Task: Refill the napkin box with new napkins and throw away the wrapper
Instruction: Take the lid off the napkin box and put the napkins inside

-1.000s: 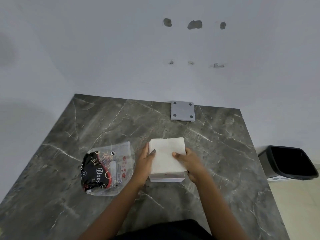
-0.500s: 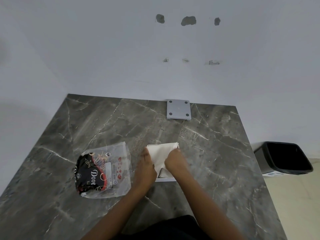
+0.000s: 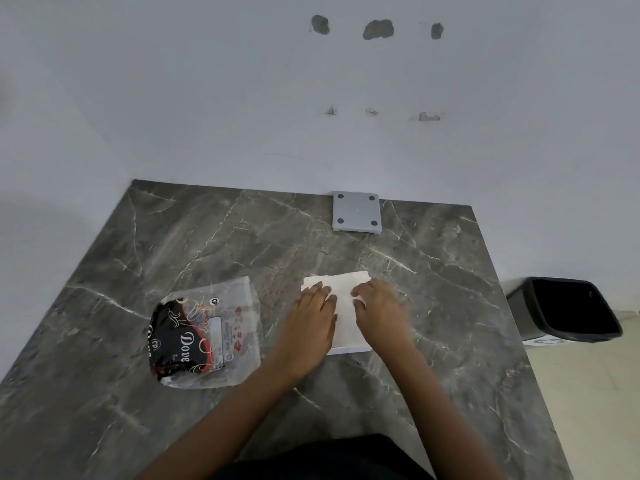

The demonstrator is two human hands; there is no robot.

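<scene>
A stack of white napkins [image 3: 343,289] lies in a low white napkin box [image 3: 349,350] at the middle of the dark marble table [image 3: 242,237]. My left hand [image 3: 311,317] rests flat on the left half of the stack, fingers stretched out. My right hand [image 3: 377,306] sits on the right half with its fingers curled onto the napkins' edge. The two hands hide most of the box. The clear plastic wrapper [image 3: 207,330], printed in black and red, lies flat on the table left of my left hand.
A grey square lid [image 3: 356,212] with four dark dots lies at the table's far edge against the white wall. A black waste bin [image 3: 568,308] stands on the floor beyond the table's right edge.
The napkin stack, held raised over the box by its sides, has been folded down into it. Both hands have shifted from its sides onto its top.
</scene>
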